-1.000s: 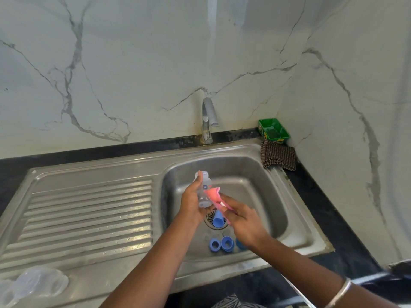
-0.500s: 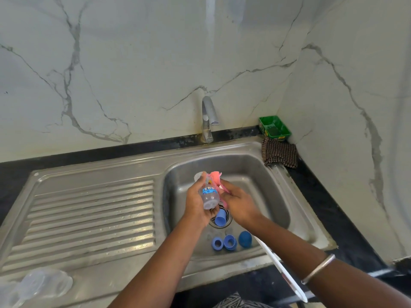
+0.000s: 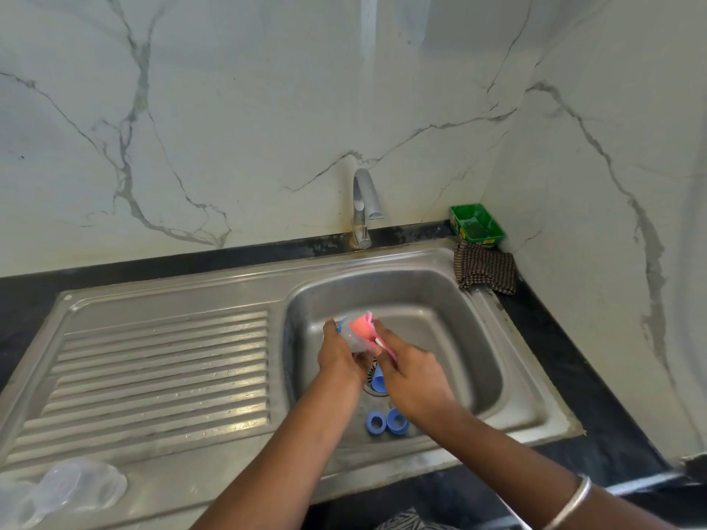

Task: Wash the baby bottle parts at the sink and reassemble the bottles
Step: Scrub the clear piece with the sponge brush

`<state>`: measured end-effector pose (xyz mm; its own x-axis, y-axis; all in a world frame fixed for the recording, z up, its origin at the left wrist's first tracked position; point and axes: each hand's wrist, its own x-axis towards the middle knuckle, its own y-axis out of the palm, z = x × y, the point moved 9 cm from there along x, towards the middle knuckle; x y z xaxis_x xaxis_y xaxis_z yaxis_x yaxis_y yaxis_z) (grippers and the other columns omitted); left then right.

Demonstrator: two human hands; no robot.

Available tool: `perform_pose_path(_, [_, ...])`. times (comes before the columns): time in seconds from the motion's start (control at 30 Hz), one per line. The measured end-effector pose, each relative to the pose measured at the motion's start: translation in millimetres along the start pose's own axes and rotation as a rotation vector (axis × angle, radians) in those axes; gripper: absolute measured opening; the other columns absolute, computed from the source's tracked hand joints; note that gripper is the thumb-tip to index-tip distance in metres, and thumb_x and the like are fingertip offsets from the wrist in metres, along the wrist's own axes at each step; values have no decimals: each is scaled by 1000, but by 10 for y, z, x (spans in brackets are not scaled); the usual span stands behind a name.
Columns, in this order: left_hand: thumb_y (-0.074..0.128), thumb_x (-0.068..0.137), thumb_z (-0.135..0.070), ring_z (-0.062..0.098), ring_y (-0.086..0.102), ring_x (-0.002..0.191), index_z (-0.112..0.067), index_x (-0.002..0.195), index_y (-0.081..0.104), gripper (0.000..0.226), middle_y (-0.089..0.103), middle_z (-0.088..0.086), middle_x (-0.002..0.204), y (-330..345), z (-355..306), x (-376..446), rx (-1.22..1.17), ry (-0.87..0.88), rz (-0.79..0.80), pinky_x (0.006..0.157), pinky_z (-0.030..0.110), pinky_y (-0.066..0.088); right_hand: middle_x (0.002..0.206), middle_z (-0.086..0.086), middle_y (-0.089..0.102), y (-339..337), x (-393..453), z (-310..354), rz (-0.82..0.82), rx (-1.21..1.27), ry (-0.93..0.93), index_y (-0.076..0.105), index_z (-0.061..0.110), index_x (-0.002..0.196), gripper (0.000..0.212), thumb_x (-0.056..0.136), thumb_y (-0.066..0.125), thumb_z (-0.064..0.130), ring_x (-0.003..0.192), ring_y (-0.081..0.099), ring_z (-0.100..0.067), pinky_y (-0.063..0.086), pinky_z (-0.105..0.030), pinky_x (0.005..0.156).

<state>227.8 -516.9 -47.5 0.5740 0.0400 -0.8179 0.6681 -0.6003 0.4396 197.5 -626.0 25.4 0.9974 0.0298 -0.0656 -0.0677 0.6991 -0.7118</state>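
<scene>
Over the steel sink basin (image 3: 451, 300) my left hand (image 3: 338, 355) grips a small clear baby bottle (image 3: 350, 334), tilted with its end toward the back. My right hand (image 3: 415, 376) holds a pink sponge brush (image 3: 363, 327) whose head presses against the bottle. On the basin floor near the front lie two blue screw rings (image 3: 386, 422). A blue cap (image 3: 379, 382) lies on the drain, partly hidden by my hands.
The tap (image 3: 363, 208) stands behind the basin, with no water running. A ribbed drainboard (image 3: 160, 369) lies left, with clear plastic parts (image 3: 65, 491) at its front left corner. A checked cloth (image 3: 484, 271) and a green tray (image 3: 476, 225) sit at the back right corner.
The bottle has tipped from upright to slanting and moved slightly left. The pink sponge has shifted along the bottle, and my right hand now covers the round blue part seen earlier.
</scene>
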Motion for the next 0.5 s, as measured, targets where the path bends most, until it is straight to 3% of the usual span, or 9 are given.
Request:
perform_pose_path(0.07, [55,98,-44,24,63,68,-5,124,61,47,66,12,95,-26,28,-1,-5,-1,-11,53,33,53,84,6,52,-35,51,46,-12,-150,-25,17,63,146,54,103,40,41,70,52,-14,39,-29,64])
perform_pose_path(0.17, [52,100,-43,26,60,66,-9,115,59,38,62,13,91,-48,0,-10,37,-13,-26,42,26,52,91,4,45,29,26,94,28,-308,-85,10,63,146,53,104,34,43,80,59,-28,42,-34,63])
perform_pose_path(0.3, [47,102,-42,27,60,65,-6,107,54,38,61,14,86,-38,-48,8,87,-30,-2,53,35,52,103,3,51,60,-75,11,53,-457,-169,15,60,148,52,103,35,44,83,64,-30,49,-37,65])
perform_pose_path(0.43, [48,102,-42,24,65,45,-5,94,58,39,64,14,76,-25,23,-11,135,-19,16,41,32,56,95,3,49,-117,-10,-46,-15,-422,-111,19,58,149,52,103,36,41,83,64,-31,52,-39,68])
perform_pose_path(0.5, [49,103,-41,26,67,54,-4,97,59,39,65,15,76,-5,33,-21,134,-10,40,42,34,57,90,5,44,-166,54,-8,-41,-397,-92,20,59,148,51,103,37,41,82,63,-32,52,-39,69])
